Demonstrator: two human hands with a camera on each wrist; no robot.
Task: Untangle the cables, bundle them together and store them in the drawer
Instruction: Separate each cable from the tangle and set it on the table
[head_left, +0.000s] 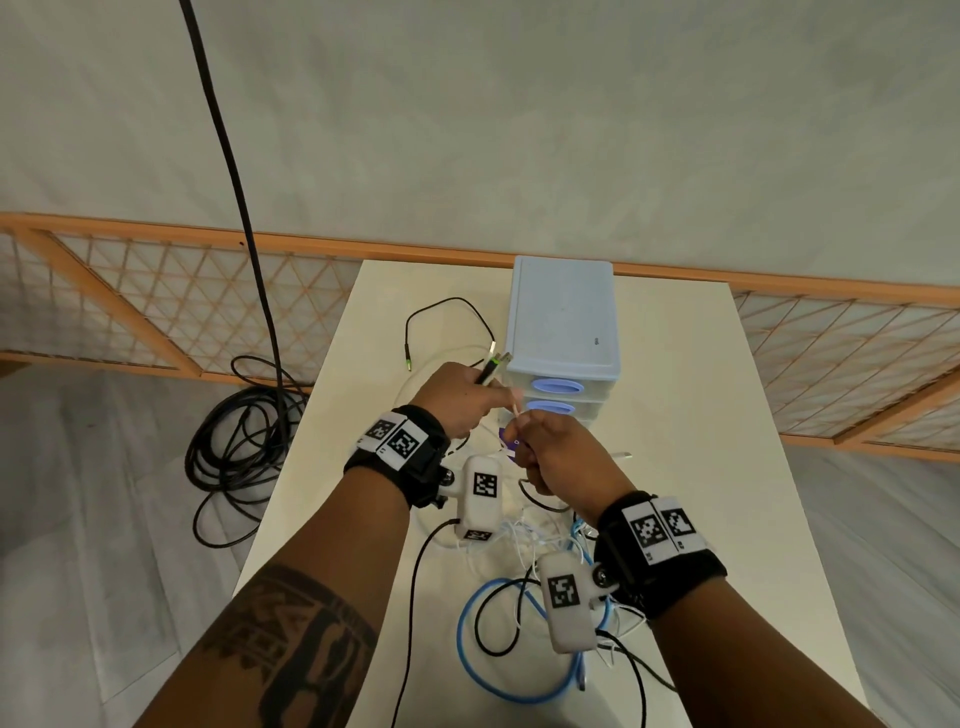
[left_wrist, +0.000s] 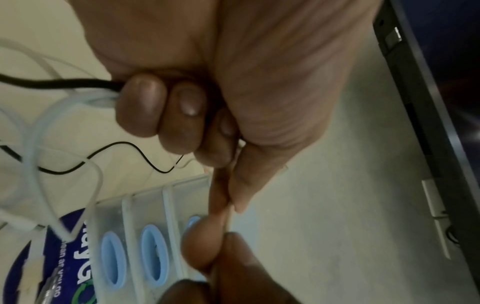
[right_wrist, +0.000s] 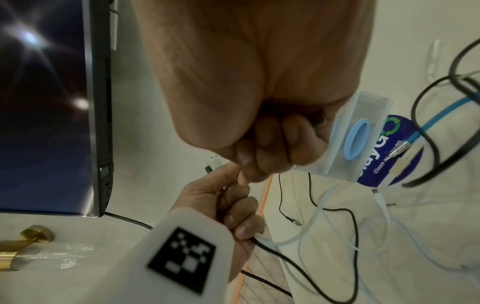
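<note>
My left hand (head_left: 488, 397) grips a bunch of cable ends, with USB plugs (head_left: 493, 364) sticking out past the knuckles. In the left wrist view its fingers (left_wrist: 166, 115) curl round a black cable (left_wrist: 52, 83) and a white cable (left_wrist: 85, 98), while thumb and forefinger pinch a thin pale strand (left_wrist: 228, 218). My right hand (head_left: 524, 434) is curled and pinches the same strand (head_left: 515, 408) just in front of the drawer unit (head_left: 563, 322). Its curled fingers (right_wrist: 270, 148) meet the left hand (right_wrist: 228, 205). A tangle of white, black and blue cables (head_left: 519, 566) lies under my wrists.
The light blue drawer unit stands at the table's (head_left: 727, 467) far middle, its drawers shut. A thin black cable with a green tip (head_left: 447, 306) lies left of it. A thick black cable coil (head_left: 239, 452) lies on the floor at left. A dark screen (right_wrist: 52, 102) stands nearby.
</note>
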